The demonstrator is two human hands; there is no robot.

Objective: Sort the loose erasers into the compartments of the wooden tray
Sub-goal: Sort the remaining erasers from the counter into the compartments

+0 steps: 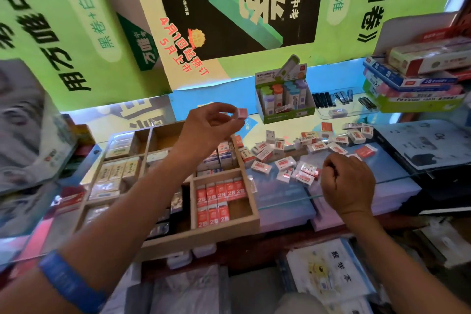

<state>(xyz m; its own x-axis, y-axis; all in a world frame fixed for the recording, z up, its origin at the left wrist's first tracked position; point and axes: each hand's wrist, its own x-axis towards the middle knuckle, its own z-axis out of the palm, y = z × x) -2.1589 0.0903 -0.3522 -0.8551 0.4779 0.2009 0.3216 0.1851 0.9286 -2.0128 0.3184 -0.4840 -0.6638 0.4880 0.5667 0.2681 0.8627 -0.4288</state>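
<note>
Fingers of the left hand (209, 130) pinch a small pink eraser (241, 112) above the wooden tray (251, 209). Right hand (348, 183) fingers curl beside loose red-and-white erasers (304, 176); whether they hold anything, I cannot tell.

Red-and-white loose erasers (285, 163), pale wooden tray (224, 233), blue wristband (68, 280), green posters (51, 33)

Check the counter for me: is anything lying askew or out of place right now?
Yes. The loose erasers lie scattered at odd angles on the glass counter, right of the wooden tray, some overlapping. In the tray's near right compartment the red 2B erasers stand in neat rows. The left hand pinches one small eraser above the tray.
</note>
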